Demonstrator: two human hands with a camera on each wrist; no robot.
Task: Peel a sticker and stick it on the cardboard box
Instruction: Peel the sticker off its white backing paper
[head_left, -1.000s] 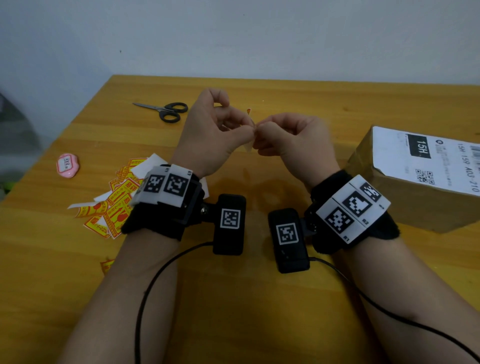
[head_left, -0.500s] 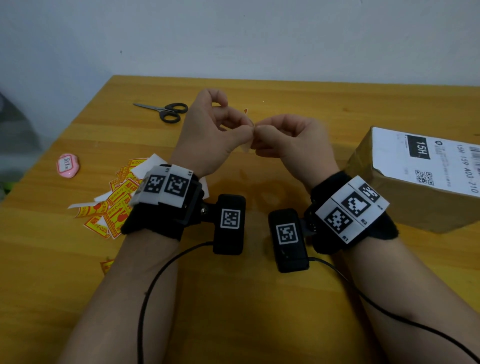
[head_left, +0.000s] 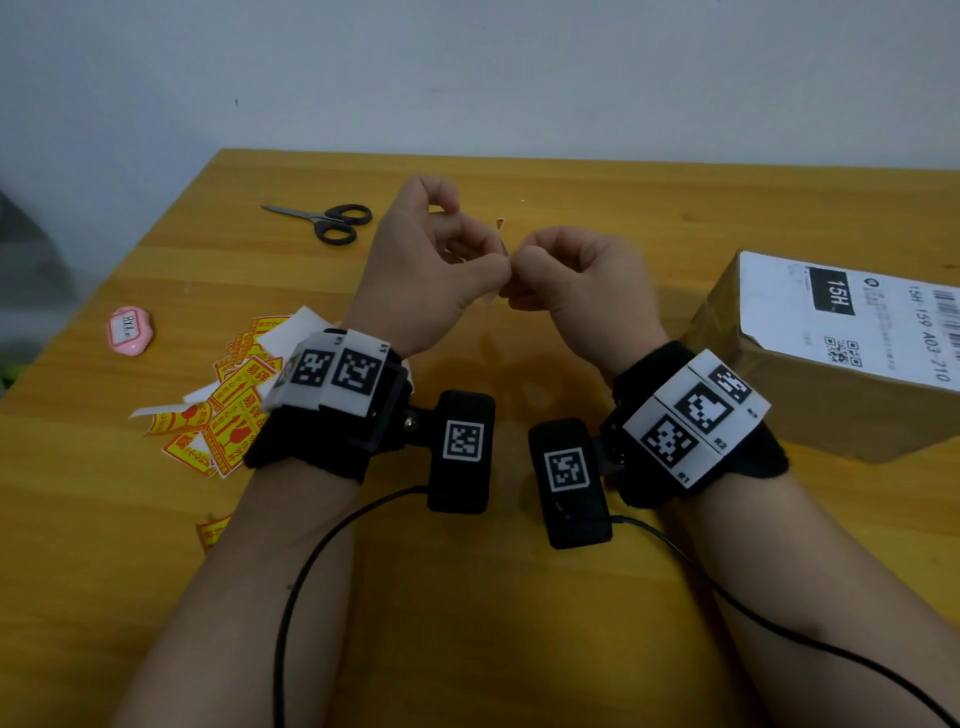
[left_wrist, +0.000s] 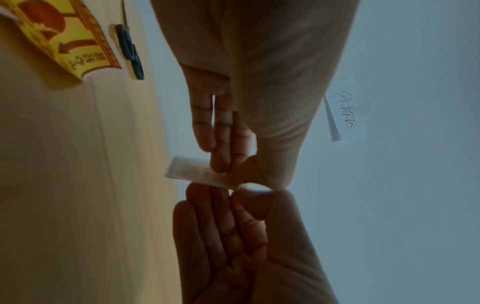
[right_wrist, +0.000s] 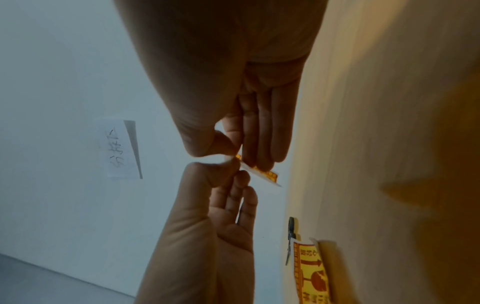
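Sticker held above the bench between 2 hands, long axis running down toward the bench, backing facing the left wrist camera. Left hand grip pinching its upper edge; right hand grip pinching beside it. Cardboard box well apart, at right.

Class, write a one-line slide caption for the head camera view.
Left hand and right hand pinch a sticker above the table, cardboard box waiting at right.
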